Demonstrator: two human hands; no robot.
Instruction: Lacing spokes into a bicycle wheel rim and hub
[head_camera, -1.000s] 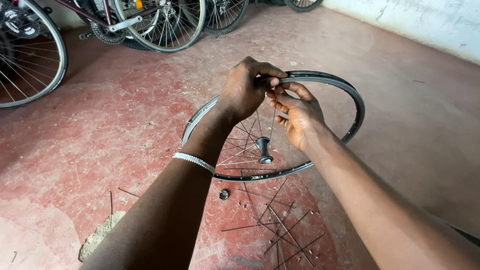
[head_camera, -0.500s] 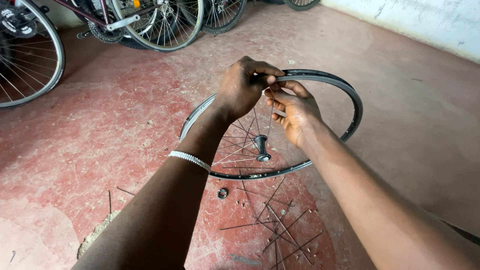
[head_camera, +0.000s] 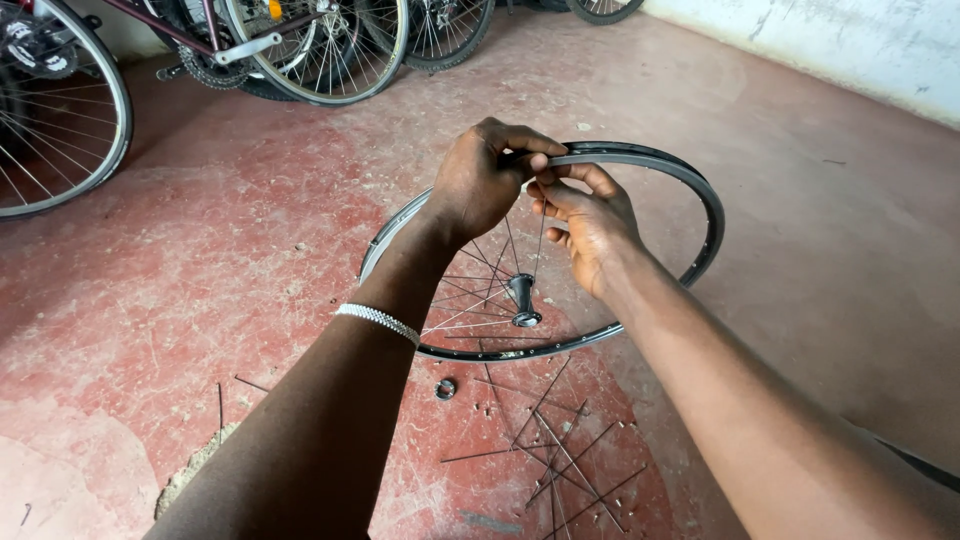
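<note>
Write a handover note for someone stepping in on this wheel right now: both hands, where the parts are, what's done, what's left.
Left hand: gripping the top of the black metal bicycle rim, holding it upright on the red concrete floor.
Right hand: fingertips pinching a thin steel spoke at the rim.
Parts: black hub hangs inside the rim; loose spokes and a small round metal ring lie on the floor in front.
Done: several spokes laced on the left side.
Left: the right side has none yet.

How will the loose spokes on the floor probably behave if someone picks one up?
The loose spokes are thin bare rods, so one is probably light and slightly springy. They lie flat on the red floor, so pinching one up may be fiddly. Being round, one could roll if pushed.
</note>
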